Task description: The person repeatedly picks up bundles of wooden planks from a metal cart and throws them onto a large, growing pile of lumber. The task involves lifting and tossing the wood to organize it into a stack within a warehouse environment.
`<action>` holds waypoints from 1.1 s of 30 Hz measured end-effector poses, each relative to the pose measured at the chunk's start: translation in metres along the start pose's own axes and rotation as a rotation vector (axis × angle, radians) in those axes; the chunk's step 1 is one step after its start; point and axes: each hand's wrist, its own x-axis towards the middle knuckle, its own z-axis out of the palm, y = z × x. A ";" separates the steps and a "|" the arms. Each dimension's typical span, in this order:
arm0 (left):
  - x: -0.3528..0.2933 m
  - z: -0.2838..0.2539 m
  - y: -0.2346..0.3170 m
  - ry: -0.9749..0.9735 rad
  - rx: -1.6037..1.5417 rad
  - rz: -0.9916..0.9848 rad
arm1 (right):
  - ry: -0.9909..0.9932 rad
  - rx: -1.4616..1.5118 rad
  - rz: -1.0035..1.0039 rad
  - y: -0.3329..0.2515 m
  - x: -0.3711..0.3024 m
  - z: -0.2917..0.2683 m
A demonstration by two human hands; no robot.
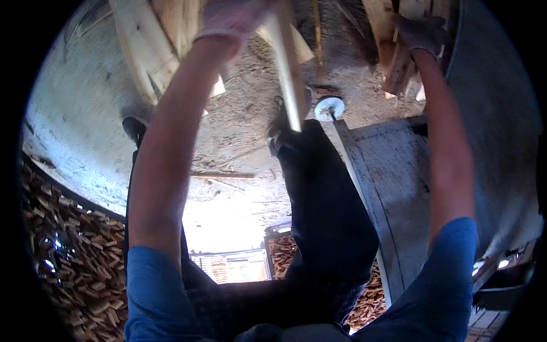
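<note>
The left hand [231, 20], gloved and blurred at the far edge of the view, is clenched around a long pale wooden stick [288, 74] that slants down toward the near middle, its lower end over the person's dark trouser leg [325, 211]. The right hand [420, 31], in a darker glove at the far right, rests on a stack of wooden planks [399, 68]; whether its grip is closed on a plank I cannot tell. More pale boards [142, 45] lean at the far left over a sawdust-strewn floor [245, 125].

To do this well, I would judge, keep the stick held firmly near its upper end and guide it clear of the leg — the right hand steadying the planks so none slide.

No packages, labels or signs show; only heaps of small cut wood pieces [74, 256] at the near left and a crate of them [282, 251] near the middle
</note>
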 end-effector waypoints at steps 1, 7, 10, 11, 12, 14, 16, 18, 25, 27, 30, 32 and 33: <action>-0.004 -0.014 -0.014 0.015 0.018 -0.094 | -0.087 0.018 -0.010 -0.005 -0.003 -0.007; -0.097 -0.020 0.011 0.435 -0.430 -0.112 | 0.007 -0.089 -0.128 0.012 -0.039 -0.020; -0.142 0.005 0.024 0.340 -0.516 -0.105 | 0.098 -0.204 -0.195 -0.001 -0.031 -0.020; -0.155 0.015 0.028 0.289 -0.629 -0.127 | 0.078 -0.203 -0.233 -0.001 -0.035 -0.023; -0.160 0.024 0.028 0.236 -0.609 -0.126 | 0.071 -0.250 -0.312 0.012 -0.028 -0.014; -0.160 0.032 0.041 0.126 -0.668 -0.147 | 0.054 -0.358 -0.470 0.050 -0.004 -0.008; -0.157 0.044 0.051 0.060 -0.717 -0.229 | -0.176 -0.292 -0.721 0.034 -0.015 -0.043; -0.145 0.056 0.055 0.010 -0.768 -0.255 | -0.260 -0.230 -0.849 -0.015 -0.041 -0.092; -0.072 0.095 0.029 -0.038 -0.759 -0.110 | 0.047 0.503 -0.809 -0.093 -0.137 -0.087; -0.050 0.068 0.052 -0.098 -0.806 -0.370 | -0.047 0.273 -0.495 -0.026 -0.098 -0.047; -0.034 0.060 0.049 -0.330 -1.045 -0.566 | -0.480 0.672 0.304 0.038 -0.080 -0.039; -0.033 0.066 0.059 -0.138 -1.037 -0.545 | -0.382 0.826 0.436 0.050 -0.091 -0.017; -0.036 0.077 0.058 -0.048 -1.025 -0.530 | -0.289 0.861 0.337 0.060 -0.099 0.005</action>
